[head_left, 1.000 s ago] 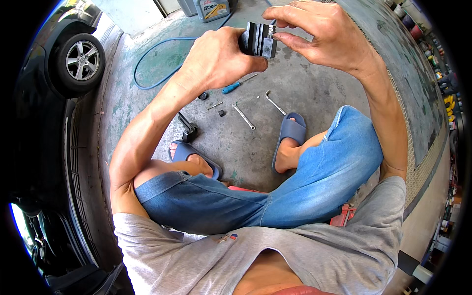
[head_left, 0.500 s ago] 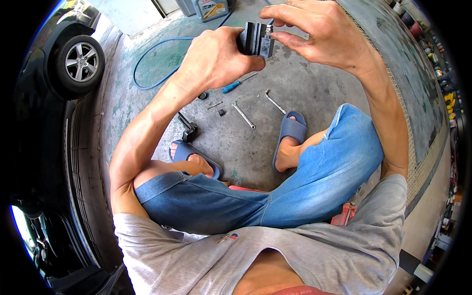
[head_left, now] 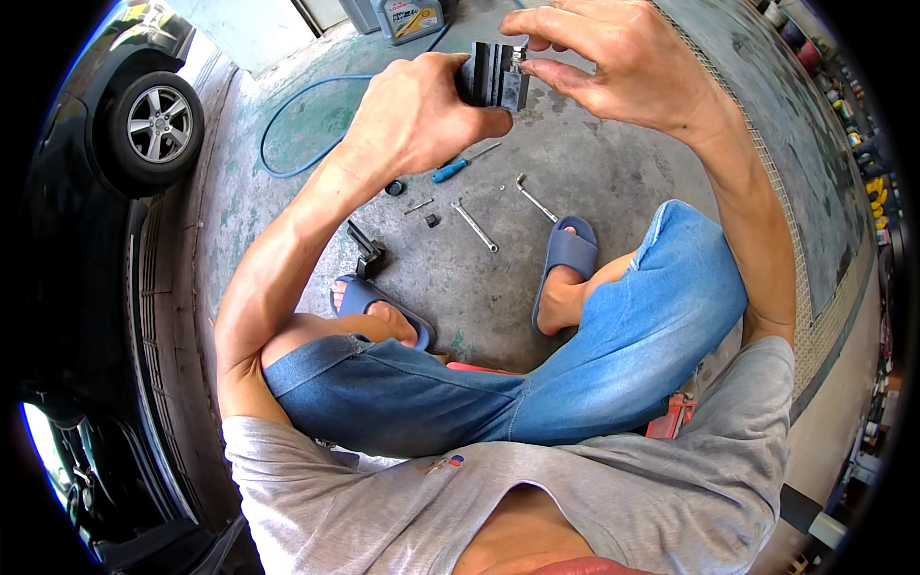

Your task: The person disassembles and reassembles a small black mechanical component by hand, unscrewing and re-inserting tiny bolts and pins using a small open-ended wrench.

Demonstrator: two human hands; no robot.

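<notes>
Up at the top centre, my left hand (head_left: 412, 110) is closed around a black grooved block (head_left: 487, 75), thumb and fingers gripping its left side and lower edge. A small shiny metal bolt-like fitting (head_left: 518, 57) sits at the block's right side. Beside it, my right hand (head_left: 613, 62) has its forefinger raised and its thumb lower, with a gap between them. The thumb tip is at or very near the fitting; whether it touches cannot be made out. Below the hands, a blue-handled screwdriver (head_left: 449, 171) lies on the floor.
On the concrete lie a wrench (head_left: 475, 228), an angled socket wrench (head_left: 537, 198), a thin metal rod (head_left: 419, 206) and a black clamp-like part (head_left: 368, 257). A blue hose (head_left: 273, 115) curves behind, near a grey jug (head_left: 410, 19). A dark car (head_left: 77, 192) stands left.
Both hands and the black block have shifted slightly to the left. My right thumb and forefinger remain beside the metal fitting. The tools on the floor have not moved.
</notes>
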